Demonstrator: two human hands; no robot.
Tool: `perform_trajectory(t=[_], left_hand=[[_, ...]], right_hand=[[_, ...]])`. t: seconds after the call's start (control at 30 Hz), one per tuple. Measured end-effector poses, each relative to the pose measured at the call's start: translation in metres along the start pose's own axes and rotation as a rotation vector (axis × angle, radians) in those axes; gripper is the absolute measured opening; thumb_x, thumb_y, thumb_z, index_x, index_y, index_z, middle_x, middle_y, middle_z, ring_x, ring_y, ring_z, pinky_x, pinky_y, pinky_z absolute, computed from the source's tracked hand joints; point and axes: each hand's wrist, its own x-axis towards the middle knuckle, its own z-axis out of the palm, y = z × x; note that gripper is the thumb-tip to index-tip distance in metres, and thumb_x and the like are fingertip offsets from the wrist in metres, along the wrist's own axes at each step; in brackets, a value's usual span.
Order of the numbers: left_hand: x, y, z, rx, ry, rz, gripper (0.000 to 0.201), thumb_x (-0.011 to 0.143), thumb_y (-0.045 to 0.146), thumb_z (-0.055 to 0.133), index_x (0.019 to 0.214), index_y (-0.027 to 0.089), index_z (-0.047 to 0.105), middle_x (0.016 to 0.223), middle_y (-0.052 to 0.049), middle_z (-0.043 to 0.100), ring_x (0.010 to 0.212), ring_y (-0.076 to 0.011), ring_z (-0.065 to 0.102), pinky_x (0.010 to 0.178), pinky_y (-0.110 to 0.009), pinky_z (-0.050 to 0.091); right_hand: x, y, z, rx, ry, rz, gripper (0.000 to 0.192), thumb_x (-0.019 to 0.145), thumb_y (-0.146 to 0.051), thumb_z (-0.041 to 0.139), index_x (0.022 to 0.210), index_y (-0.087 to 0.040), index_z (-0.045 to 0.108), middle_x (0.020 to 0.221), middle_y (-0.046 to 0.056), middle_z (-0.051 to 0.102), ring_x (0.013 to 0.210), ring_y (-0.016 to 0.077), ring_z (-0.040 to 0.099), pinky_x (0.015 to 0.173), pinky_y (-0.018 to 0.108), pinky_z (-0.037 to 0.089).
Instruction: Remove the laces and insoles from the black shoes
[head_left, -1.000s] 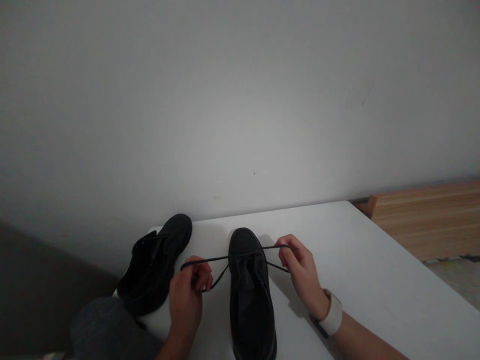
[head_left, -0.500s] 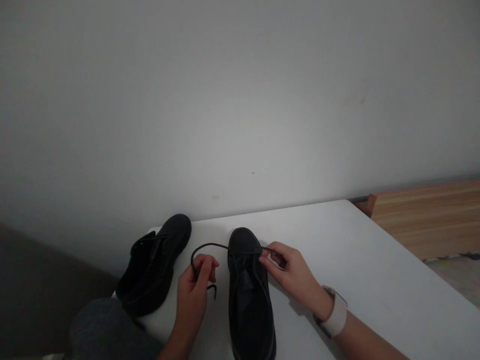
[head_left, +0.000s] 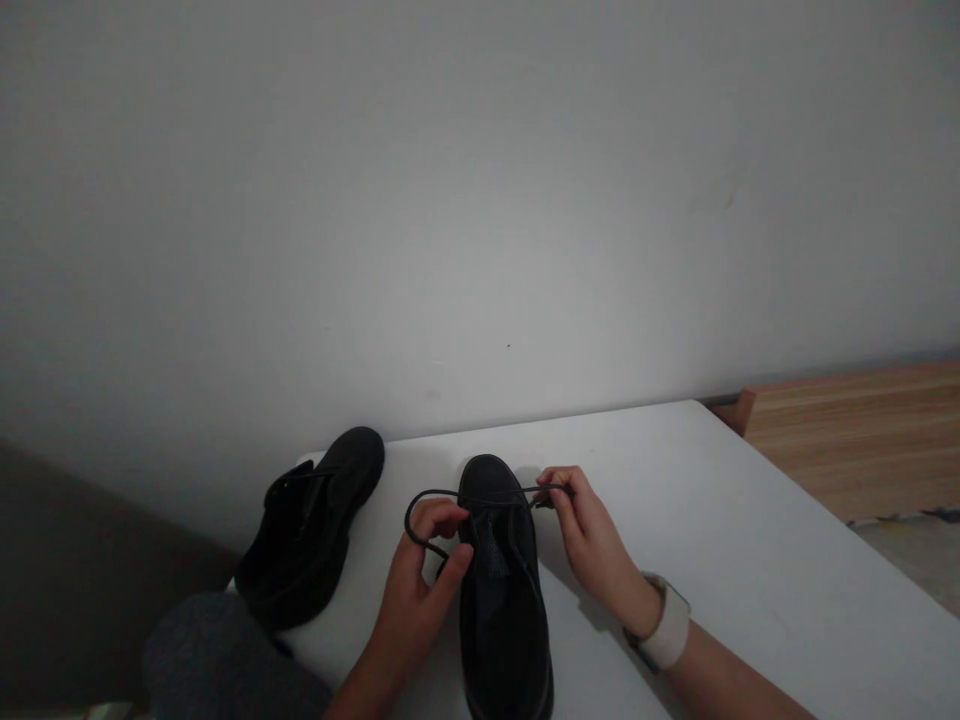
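- Nearest, a grey-clad knee (head_left: 225,655) sits at the table's (head_left: 712,560) left corner, and both forearms reach in from below; the right wrist wears a pale watch band (head_left: 664,630).
- The shoe (head_left: 502,600) lies on the table between the hands, toe pointing away toward the wall, so its lacing area faces the person and each hand can work one side.
- The left hand (head_left: 420,590) is pinched shut on the lace (head_left: 431,497), which bows out in a loop to the shoe's left; thumb and fingers close beside the shoe's left edge, holding the loop open.
- The right hand (head_left: 589,535) is also pinched on the lace, at its other end just right of the toe, drawing it level across the shoe.
- The hands stand apart, one each side, with the lace stretched between them.
- Further left, a second shoe (head_left: 311,530) rests untouched at the table's edge, tilted, clear of both hands.
- Beyond is a plain wall (head_left: 480,200); a wooden surface (head_left: 855,440) lies far right.
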Motion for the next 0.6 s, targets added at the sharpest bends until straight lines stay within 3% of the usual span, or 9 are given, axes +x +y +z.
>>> perform_trajectory(t=[0.1,0.3,0.4,0.5,0.6], left_hand=[[0.001,0.003,-0.001,0.013,0.008,0.003,0.017,0.096,0.033,0.053,0.110,0.023,0.058,0.109,-0.005,0.059,0.100,-0.0203,0.058,0.089,-0.034,0.047],[0.001,0.002,-0.003,0.021,0.033,0.001,0.016,0.096,0.032,0.053,0.106,0.022,0.060,0.106,-0.005,0.060,0.099,-0.0197,0.059,0.089,-0.032,0.046],[0.001,0.002,-0.003,0.014,0.044,-0.012,0.017,0.097,0.033,0.052,0.107,0.022,0.060,0.105,-0.005,0.061,0.099,-0.0197,0.059,0.089,-0.032,0.046],[0.002,0.004,-0.002,0.014,0.049,-0.022,0.019,0.097,0.035,0.052,0.106,0.021,0.061,0.102,-0.005,0.060,0.097,-0.0197,0.059,0.086,-0.031,0.047],[0.004,0.007,-0.002,0.024,0.040,-0.001,0.018,0.096,0.037,0.054,0.098,0.020,0.061,0.098,-0.005,0.060,0.096,-0.0204,0.059,0.085,-0.030,0.046]], right_hand=[[0.002,-0.003,-0.001,0.056,0.028,0.017,0.018,0.102,-0.034,0.038,0.098,-0.023,0.051,0.095,0.007,0.066,0.085,0.0205,0.062,0.079,0.038,0.049],[0.001,-0.019,-0.005,0.342,0.012,0.072,0.016,0.103,-0.037,0.042,0.092,-0.026,0.045,0.065,-0.005,0.064,0.063,0.0156,0.061,0.066,0.030,0.046],[-0.001,-0.027,-0.011,0.390,-0.172,0.024,0.021,0.101,-0.040,0.048,0.088,-0.024,0.051,0.066,-0.003,0.059,0.063,0.0157,0.056,0.063,0.030,0.042],[-0.003,-0.034,-0.017,0.265,-0.386,-0.176,0.028,0.100,-0.045,0.046,0.090,-0.022,0.058,0.079,0.003,0.058,0.075,0.0196,0.054,0.069,0.034,0.041],[-0.002,-0.040,-0.019,0.188,-0.510,-0.340,0.034,0.098,-0.053,0.047,0.098,-0.022,0.061,0.090,0.008,0.058,0.087,0.0236,0.054,0.079,0.040,0.041]])
